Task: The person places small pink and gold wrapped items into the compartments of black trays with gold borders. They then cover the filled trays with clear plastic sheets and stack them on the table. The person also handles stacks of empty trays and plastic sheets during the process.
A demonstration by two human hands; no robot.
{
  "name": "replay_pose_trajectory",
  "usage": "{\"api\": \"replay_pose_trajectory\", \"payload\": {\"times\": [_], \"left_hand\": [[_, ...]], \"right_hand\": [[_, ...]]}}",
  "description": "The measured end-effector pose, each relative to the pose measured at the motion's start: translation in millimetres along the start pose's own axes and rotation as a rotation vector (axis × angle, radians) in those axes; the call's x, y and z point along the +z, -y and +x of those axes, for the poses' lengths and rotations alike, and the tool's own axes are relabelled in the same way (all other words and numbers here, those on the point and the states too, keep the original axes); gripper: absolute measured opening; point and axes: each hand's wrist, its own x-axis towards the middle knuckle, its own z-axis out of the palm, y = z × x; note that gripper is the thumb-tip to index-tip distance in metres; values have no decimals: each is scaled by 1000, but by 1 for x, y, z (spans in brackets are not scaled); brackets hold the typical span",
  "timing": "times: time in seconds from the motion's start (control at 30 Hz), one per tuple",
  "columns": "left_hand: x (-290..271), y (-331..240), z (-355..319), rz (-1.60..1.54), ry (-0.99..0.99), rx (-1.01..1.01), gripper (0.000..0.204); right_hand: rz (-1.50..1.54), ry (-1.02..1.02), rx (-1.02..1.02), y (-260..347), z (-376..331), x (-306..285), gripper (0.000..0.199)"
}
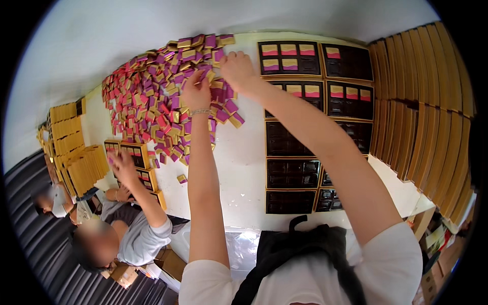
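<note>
A large heap of small wrapped squares [152, 96] in pink, purple and gold covers the far left of the white table [239, 162]. My left hand [195, 91], with a bracelet on the wrist, reaches into the heap's right edge, fingers curled on some squares. My right hand [238, 68] rests on the heap's upper right edge, fingers bent over a few pieces; what it grips is hidden. To the right lie several dark trays with gold rims [292, 173]; the far ones [290, 57] hold pink and purple squares in their compartments.
Stacks of gold tray lids [427, 107] stand along the right side, and more gold stacks [76, 152] at the left. A co-worker in a grey shirt [142, 236] at the lower left reaches a hand [122, 168] over other trays [137, 157]. One loose square [181, 178] lies apart.
</note>
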Motion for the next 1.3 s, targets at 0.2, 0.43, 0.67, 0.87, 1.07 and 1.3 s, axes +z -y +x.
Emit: {"api": "replay_pose_trajectory", "payload": {"times": [0.2, 0.43, 0.67, 0.87, 1.07, 1.3], "left_hand": [[13, -39, -34, -414, -50, -324, 21], [40, -81, -118, -773, -50, -534, 10], [69, -111, -149, -111, 15, -305, 26], [77, -91, -151, 159, -93, -60, 41], [84, -92, -149, 23, 13, -212, 50], [24, -30, -90, 294, -287, -35, 36]], "right_hand": [[173, -138, -25, -28, -21, -13, 21], [565, -458, 606, -135, -103, -63, 20], [363, -429, 415, -160, -115, -32, 18], [229, -416, 202, -159, -133, -28, 31], [-190, -24, 149, -144, -155, -37, 56], [375, -292, -70, -81, -112, -40, 29]]}}
